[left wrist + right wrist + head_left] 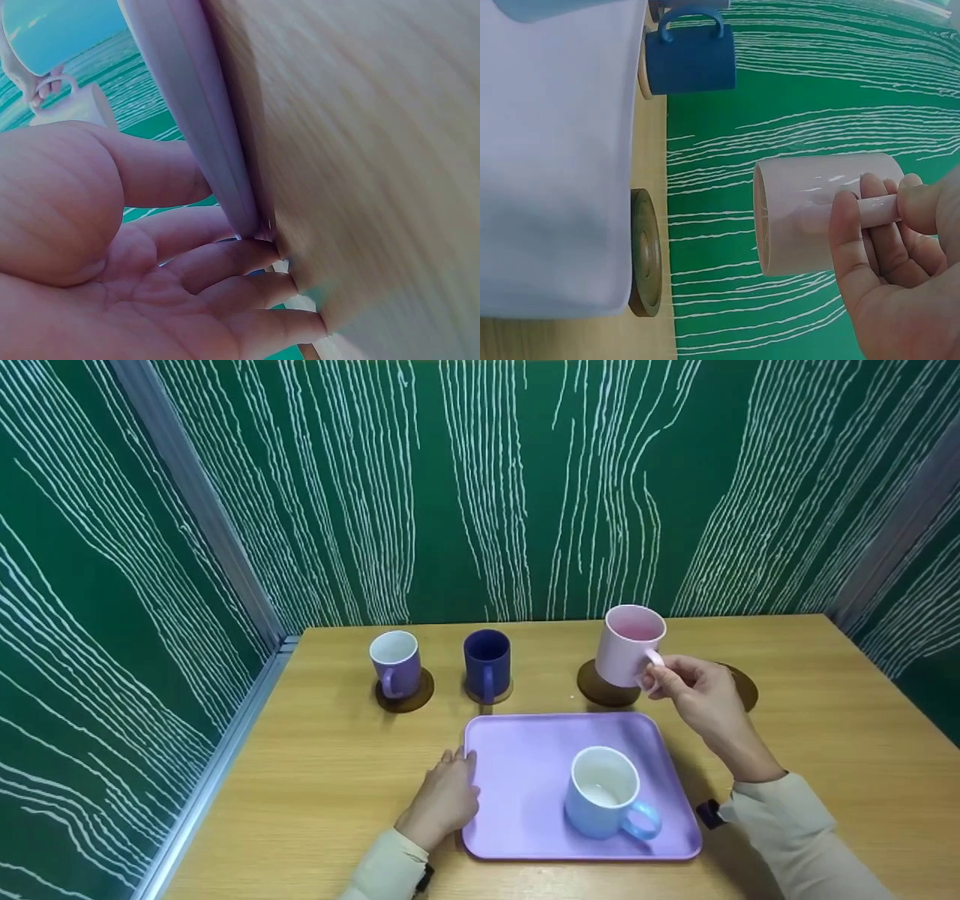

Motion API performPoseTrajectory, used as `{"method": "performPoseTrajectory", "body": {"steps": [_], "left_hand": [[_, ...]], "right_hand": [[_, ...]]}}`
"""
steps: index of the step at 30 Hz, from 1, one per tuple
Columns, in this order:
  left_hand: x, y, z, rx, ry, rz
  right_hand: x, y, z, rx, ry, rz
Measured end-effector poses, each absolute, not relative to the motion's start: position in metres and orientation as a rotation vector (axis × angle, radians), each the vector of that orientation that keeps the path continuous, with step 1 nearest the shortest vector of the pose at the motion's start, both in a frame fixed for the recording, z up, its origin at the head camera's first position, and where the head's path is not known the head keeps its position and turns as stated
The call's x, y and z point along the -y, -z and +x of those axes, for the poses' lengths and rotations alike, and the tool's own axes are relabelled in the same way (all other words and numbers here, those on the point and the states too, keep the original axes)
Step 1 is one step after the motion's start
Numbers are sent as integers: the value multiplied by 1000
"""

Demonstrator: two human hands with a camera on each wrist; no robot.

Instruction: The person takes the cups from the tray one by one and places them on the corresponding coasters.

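Observation:
My right hand [705, 697] pinches the handle of a pale pink mug [626, 656] between thumb and fingers. The mug hangs above a dark round coaster [609, 690], its mouth upward, and the right wrist view shows a gap between its base [765, 217] and the coaster [646, 251]. At the left edge of a lilac tray [517, 780] lies my left hand [444, 799]. Its fairly straight fingers [225, 262] touch the table, with thumb and index finger against the tray's rim [199, 105]. A light blue mug [600, 802] stands upright on the tray's right side.
Along the back stand a purple mug [397, 667] with white inside and a dark blue mug [487, 664], each on a round coaster. Another dark coaster [744, 686] is partly hidden behind my right hand. Green panels with white lines [480, 495] enclose the table [322, 780].

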State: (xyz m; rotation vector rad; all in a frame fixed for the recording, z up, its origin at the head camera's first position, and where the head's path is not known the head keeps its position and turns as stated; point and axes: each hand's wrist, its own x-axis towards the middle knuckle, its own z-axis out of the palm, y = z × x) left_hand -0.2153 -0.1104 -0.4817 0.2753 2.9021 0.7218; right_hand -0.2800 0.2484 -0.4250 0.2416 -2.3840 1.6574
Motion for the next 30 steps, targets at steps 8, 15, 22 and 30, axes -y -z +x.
{"method": "performPoseTrajectory", "body": {"steps": [8, 15, 22, 30], "left_hand": [[112, 483, -216, -2891, -759, 257], [111, 482, -215, -2900, -758, 265], [112, 481, -214, -2904, -755, 288], [111, 481, -214, -2886, -754, 261]], "right_hand": [[-244, 430, -289, 2428, -1630, 195], [-239, 431, -297, 2468, -1654, 139], [-235, 436, -304, 2453, -1710, 92], [-232, 445, -311, 2423, -1782, 47]]}}
